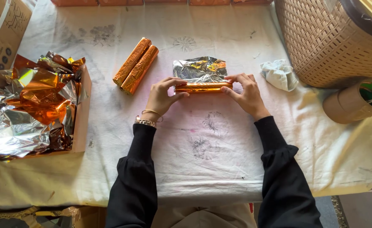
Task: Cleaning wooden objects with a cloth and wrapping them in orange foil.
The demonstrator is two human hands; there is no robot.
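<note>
White cloth, stained with faint grey smudges, covers a table seen from above. At far left sits a cardboard box, and beside it an open tray piled with crumpled silver and orange foil sheets. Right of the tray, toward the far side, two finished orange foil rolls lie touching, angled diagonally. At centre, the left hand, a bracelet at its wrist, pinches the left end of a half-wrapped orange roll, fingers closed on it. A silver foil sheet extends from the roll's far edge. The right hand clamps the roll's right end. Both arms wear black sleeves. Further right lies a crumpled pale cloth, then a woven basket and a cardboard tube.
</note>
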